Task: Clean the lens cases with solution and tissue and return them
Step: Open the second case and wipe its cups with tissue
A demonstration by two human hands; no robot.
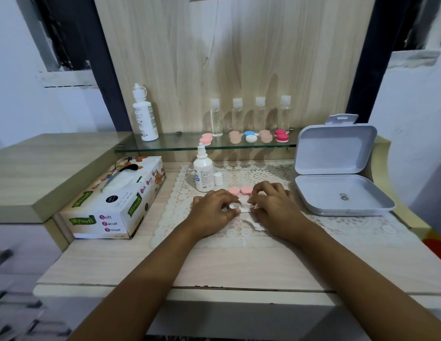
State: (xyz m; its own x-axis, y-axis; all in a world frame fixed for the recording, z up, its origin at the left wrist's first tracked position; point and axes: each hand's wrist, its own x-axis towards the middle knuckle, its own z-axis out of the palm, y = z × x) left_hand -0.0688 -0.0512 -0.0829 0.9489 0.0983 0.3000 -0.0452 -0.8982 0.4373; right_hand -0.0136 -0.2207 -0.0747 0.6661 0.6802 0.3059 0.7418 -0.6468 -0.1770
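Head view: left hand point(214, 210) pinches a small white lens case point(233, 206), probably to steady it for wiping. Right hand point(273, 207) pinches tissue point(256, 225) against it. Pink caps point(240, 190) lie just beyond the fingertips, seemingly off to expose the wells. Solution bottle point(203, 172) stands beyond the left hand.

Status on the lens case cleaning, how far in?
Done: solution bottle uncapped, one case's pink caps off beside the hands. In hand: left hand holds a white case piece, right hand pinches tissue beside it. Left: recapping, returning it; shelf cases state unclear.
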